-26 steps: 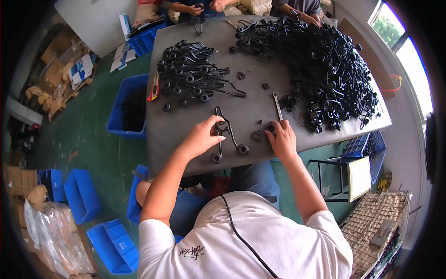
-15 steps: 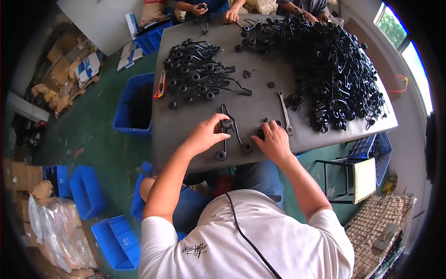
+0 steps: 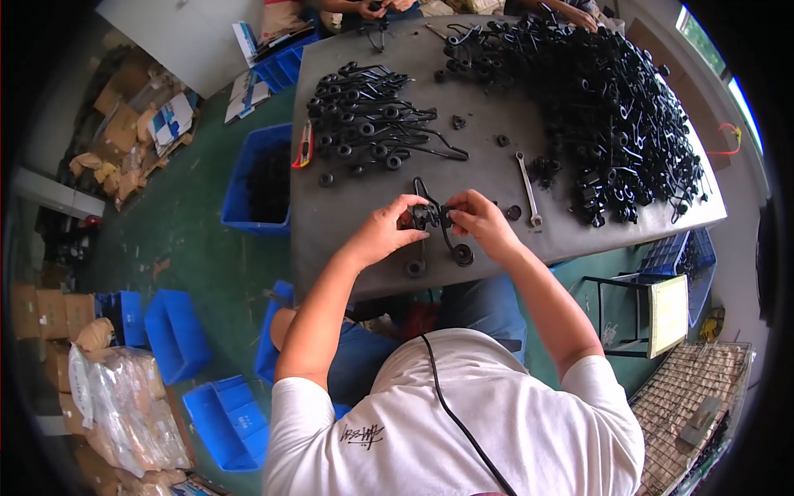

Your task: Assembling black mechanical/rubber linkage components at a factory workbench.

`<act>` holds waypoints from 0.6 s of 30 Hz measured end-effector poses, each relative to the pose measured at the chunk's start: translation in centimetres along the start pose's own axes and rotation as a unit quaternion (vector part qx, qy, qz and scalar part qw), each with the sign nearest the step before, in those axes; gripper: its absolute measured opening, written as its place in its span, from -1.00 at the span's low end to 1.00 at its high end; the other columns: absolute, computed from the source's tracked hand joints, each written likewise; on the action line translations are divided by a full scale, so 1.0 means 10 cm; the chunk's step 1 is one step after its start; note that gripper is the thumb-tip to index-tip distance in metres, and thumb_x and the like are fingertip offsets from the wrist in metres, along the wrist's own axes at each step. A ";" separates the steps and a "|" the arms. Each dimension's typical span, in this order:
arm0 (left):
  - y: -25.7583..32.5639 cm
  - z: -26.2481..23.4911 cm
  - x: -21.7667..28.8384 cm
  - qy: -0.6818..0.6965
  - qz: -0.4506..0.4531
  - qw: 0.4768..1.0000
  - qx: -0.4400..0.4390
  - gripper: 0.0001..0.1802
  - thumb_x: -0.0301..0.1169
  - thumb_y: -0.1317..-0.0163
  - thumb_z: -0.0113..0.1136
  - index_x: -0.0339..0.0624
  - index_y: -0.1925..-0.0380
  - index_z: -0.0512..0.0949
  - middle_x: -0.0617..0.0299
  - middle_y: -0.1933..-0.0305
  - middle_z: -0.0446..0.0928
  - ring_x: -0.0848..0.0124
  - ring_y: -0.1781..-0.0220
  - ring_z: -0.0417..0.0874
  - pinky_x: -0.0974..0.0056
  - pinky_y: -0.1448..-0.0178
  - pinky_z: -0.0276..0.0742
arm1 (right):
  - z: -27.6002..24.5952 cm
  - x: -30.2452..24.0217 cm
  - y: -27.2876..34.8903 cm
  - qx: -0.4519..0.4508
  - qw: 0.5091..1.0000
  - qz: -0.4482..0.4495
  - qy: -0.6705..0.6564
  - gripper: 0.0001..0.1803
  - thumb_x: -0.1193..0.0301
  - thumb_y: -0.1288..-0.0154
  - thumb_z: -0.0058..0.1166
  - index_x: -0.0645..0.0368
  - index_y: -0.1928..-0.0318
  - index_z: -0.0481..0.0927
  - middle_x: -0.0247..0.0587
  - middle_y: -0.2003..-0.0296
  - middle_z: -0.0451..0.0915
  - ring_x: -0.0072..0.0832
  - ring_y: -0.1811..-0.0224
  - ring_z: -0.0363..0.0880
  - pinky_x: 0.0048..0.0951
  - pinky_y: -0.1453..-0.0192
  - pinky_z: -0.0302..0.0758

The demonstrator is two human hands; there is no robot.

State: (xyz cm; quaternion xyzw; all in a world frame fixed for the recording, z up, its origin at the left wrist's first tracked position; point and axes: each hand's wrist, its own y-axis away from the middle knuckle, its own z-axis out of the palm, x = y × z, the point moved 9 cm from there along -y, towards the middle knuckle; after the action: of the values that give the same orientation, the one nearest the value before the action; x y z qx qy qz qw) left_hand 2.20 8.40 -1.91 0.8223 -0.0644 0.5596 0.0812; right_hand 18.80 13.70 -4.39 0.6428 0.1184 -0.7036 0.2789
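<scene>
A bent black metal rod frame point(image 3: 453, 240) with round black rollers at its two near ends lies at the near side of the grey table. My left hand point(image 3: 390, 231) is closed around its middle, gripping it by a black fitting point(image 3: 424, 217) from the left. At the right of that fitting, my right hand point(image 3: 482, 221) pinches a small black piece, partly hidden by the fingers, against the frame. Beside my right hand lies a round black part point(image 3: 514, 212). Farther right is a silver wrench point(image 3: 528, 188).
Several similar rod frames point(image 3: 376, 116) are stacked at the far left, near a red utility knife point(image 3: 303, 145). A large heap of black parts point(image 3: 612, 116) covers the table's right side. Blue bins point(image 3: 256, 178) stand on the floor. Other people's hands point(image 3: 372, 8) work at the far edge.
My right hand has moved left from the tabletop to the rod frame, bringing a small black piece. My left hand keeps hold of the frame. The whole view has shifted slightly.
</scene>
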 end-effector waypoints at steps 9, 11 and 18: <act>0.00 -0.02 0.13 -0.049 0.024 0.999 0.004 -0.40 -0.44 -0.17 0.48 -0.05 -0.20 0.45 0.24 0.27 0.62 0.48 0.28 0.60 0.30 0.09 0.57 | 0.12 -0.13 -0.12 0.021 0.968 -0.065 0.242 -0.84 0.51 -0.40 0.14 0.26 0.05 0.56 -0.32 0.36 0.58 -0.62 0.41 0.52 -0.52 0.31 0.49; 0.01 -0.03 0.19 -0.100 0.001 0.995 0.004 -0.41 -0.41 -0.16 0.48 -0.05 -0.19 0.45 0.18 0.23 0.64 0.40 0.25 0.64 0.25 0.07 0.58 | 0.17 -0.15 -0.12 0.003 0.971 -0.037 0.235 -0.74 0.41 -0.32 0.22 0.27 0.05 0.58 -0.12 0.34 0.60 -0.38 0.34 0.59 -0.34 0.18 0.55; -0.01 0.03 0.39 -0.270 0.064 0.960 0.030 -0.43 -0.35 -0.15 0.42 -0.08 -0.17 0.46 -0.02 0.12 0.65 -0.02 0.01 0.68 0.01 -0.06 0.59 | 0.31 -0.34 -0.12 -0.005 0.944 -0.094 0.315 -0.71 0.41 -0.29 0.31 0.24 0.06 0.55 -0.26 0.42 0.53 -0.53 0.37 0.50 -0.41 0.28 0.48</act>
State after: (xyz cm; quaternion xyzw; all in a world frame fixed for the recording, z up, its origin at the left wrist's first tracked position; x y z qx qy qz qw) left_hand 3.87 8.41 1.59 0.9389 -0.1196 0.3228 0.0000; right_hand 15.59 13.87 -0.87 0.8162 0.2636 -0.4874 0.1635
